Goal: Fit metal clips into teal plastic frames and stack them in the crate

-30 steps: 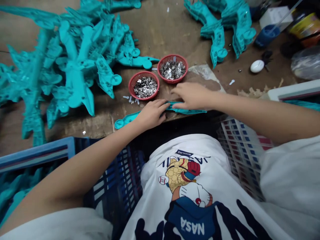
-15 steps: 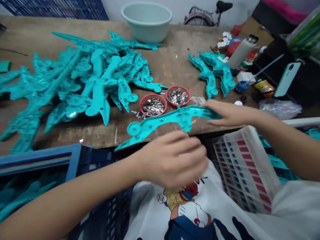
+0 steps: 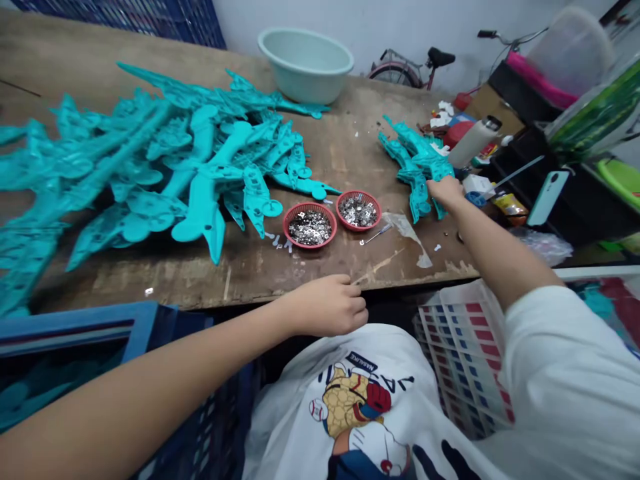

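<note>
The right hand (image 3: 444, 192) is at the far side of the bench (image 3: 350, 150), pressed onto a small heap of teal moulded parts (image 3: 413, 167). Its fingers (image 3: 440, 187) are bent down into the heap, and the fingertips are hidden among the parts, so it cannot be determined whether they grip anything.

The left hand (image 3: 327, 307) is at the near edge of the bench, in front of the two baskets. Its fingers (image 3: 350, 300) are loosely curled toward the palm, with no object visible between them. The palm side is hidden.

A large heap of teal moulded parts (image 3: 200, 180) occupies the left half of the bench and is cut off by the left frame edge. Its pieces overlap, so individual outlines are hard to separate.

Two red mesh baskets (image 3: 309, 225) stand between the heaps, close together but not touching the hands. Both contain small silver metal pieces (image 3: 358, 211), too small to identify. A thin metal item (image 3: 375, 235) lies just beside the right basket; its type cannot be determined.

A blue crate (image 3: 75, 327) stands below the near left bench edge, and a striped plastic crate (image 3: 465, 353) below the near right edge. A pale green basin (image 3: 305, 67) sits at the far bench edge.
</note>
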`<state>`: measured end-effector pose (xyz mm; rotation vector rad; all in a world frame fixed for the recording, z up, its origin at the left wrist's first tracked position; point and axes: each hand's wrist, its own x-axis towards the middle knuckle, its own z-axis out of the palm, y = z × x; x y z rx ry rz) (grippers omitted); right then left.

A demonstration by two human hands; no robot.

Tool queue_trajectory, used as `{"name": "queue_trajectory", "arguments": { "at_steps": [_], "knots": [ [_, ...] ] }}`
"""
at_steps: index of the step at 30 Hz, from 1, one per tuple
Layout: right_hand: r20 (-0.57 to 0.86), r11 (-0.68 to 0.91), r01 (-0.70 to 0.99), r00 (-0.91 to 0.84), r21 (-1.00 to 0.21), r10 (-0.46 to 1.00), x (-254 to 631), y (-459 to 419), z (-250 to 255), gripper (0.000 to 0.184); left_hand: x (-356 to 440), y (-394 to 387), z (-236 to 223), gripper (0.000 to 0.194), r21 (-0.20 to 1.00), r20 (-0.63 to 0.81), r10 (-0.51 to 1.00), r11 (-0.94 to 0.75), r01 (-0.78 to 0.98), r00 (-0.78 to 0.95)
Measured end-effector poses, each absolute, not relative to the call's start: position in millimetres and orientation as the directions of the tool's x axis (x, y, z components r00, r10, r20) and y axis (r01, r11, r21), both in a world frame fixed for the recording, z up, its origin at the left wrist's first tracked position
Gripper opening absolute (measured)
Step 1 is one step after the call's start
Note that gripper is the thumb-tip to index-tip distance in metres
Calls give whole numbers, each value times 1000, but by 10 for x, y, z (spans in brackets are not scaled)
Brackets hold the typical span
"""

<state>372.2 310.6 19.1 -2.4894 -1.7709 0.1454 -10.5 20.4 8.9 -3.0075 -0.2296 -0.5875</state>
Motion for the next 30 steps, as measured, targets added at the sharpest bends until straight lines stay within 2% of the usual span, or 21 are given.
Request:
{"name": "queue_trajectory", "arguments": {
  "at_steps": [3,10,14,17,21,24,26,27,30],
  "knots": [
    [-67,-420,900,415,-113,907,3627,3321,21,65,-121,234,38,20,5,335,162,-985,170,928],
    [-113,-471,868,457,-160,882,3567,3476,-156,68,-120,288,32,16,67,319,188,-982,176,929],
    [-95,-460,863,450,-209,888,3608,3394,-141,70,-107,293,36,15,78,297,183,-983,167,937],
    [-81,-427,873,420,-235,904,3618,3346,-126,81,-99,286,34,14,80,297,181,-983,165,938],
    [-113,-454,872,440,-183,891,3595,3289,-132,69,-87,281,22,17,78,301,196,-980,180,933],
    [-96,-481,866,472,-139,876,3519,3209,-118,88,-61,283,25,18,59,278,194,-981,185,941],
    [15,-435,892,440,-126,898,3376,3169,-85,100,-35,296,34,18,55,248,201,-980,193,948],
    [87,-376,917,389,-130,917,3253,3159,-62,100,-21,306,39,19,58,230,208,-978,200,951],
    [211,-62,973,110,-222,971,2613,3139,19,80,10,351,53,18,70,158,234,-972,225,959]
  ]
}}
